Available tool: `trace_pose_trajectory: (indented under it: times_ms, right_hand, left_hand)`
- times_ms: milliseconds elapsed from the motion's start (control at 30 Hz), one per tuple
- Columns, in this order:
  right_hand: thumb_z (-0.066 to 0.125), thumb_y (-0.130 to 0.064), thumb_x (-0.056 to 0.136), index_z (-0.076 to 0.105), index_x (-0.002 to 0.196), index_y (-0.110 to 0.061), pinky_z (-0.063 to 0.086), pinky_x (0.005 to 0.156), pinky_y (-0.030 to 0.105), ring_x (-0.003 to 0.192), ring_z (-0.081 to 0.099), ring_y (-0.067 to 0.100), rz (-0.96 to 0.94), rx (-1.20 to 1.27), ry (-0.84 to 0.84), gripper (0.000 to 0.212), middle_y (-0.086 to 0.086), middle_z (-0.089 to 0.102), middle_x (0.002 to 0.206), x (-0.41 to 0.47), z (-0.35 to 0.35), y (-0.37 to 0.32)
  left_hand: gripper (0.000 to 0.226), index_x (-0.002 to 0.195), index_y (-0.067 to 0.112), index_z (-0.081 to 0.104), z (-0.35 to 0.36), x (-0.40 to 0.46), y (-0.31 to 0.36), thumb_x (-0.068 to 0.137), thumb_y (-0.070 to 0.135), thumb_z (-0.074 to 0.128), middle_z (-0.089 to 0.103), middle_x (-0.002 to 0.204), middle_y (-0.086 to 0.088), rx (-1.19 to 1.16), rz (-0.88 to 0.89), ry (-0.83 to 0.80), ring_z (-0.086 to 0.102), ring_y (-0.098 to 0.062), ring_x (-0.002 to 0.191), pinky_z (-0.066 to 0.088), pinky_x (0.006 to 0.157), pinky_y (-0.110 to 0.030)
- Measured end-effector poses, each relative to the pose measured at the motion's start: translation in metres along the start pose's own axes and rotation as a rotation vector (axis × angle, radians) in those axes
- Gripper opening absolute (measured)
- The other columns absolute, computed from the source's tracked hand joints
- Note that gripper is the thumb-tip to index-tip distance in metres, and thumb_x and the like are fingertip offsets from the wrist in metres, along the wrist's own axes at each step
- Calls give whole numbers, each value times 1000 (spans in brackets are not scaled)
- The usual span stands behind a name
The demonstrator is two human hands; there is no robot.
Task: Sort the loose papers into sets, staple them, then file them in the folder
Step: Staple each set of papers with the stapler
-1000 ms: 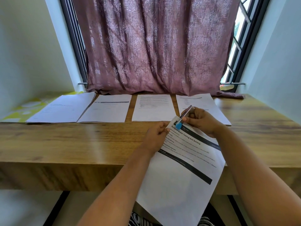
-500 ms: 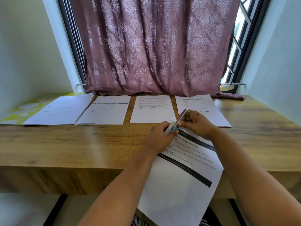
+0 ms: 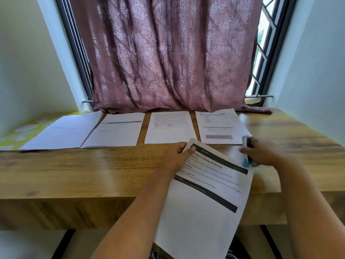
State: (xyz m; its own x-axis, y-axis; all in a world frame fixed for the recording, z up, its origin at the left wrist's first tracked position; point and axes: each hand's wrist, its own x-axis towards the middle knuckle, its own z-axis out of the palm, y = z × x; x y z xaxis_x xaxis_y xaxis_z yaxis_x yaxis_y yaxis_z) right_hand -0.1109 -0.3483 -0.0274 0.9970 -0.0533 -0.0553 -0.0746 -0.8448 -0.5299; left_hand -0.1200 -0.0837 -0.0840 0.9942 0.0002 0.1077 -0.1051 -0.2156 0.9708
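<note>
Left hand [image 3: 176, 156]: pinches top left corner of paper set [image 3: 203, 199], sheets tilted, draping over near edge of wooden desk [image 3: 74, 174]. Right hand [image 3: 261, 154]: blurred, curled round blue stapler [image 3: 247, 154], just right of set's top edge. Far along desk: four paper stacks [image 3: 169, 127] in a row, yellow folder [image 3: 22, 131] at far left. Behind: mauve curtain [image 3: 168, 53], window frame [image 3: 268, 58].

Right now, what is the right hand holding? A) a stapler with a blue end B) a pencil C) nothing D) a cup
A: the right hand grips a small stapler with a blue end, off to the right of the paper set that the left hand holds by its top corner.
</note>
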Motion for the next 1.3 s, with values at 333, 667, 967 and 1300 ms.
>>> trace_pose_trajectory:
  times_ms: [333,667,967,1300]
  right_hand:
    - [57,-37,94,63,109,-15,44,73,31,84,55,19,77,-367,95,27,2,59,94,9,8,43]
    - [47,-34,99,63,114,-19,52,88,31,99,65,19,-238,800,132,27,4,71,103,-53,23,15]
    - [62,-24,93,48,123,-39,56,87,38,105,64,19,-231,694,-169,37,0,63,118,-52,5,46]
    - [57,-10,95,40,140,-15,49,69,30,91,60,19,138,1126,122,48,7,61,112,28,-45,129]
  left_hand:
    - [20,93,18,70,-11,1,10,91,37,66,75,86,0,-20,-47,82,72,-18,82,59,74,-34]
    - [21,105,11,65,-34,9,38,98,29,57,74,96,-7,-422,-110,183,72,-23,86,58,69,-40]
    - [25,86,15,66,-17,58,78,95,36,57,72,94,-13,-444,-214,354,68,-35,89,55,84,-53]
    - [38,128,12,51,117,92,91,93,18,63,58,130,-16,-277,-327,-172,60,-22,93,51,63,-30]
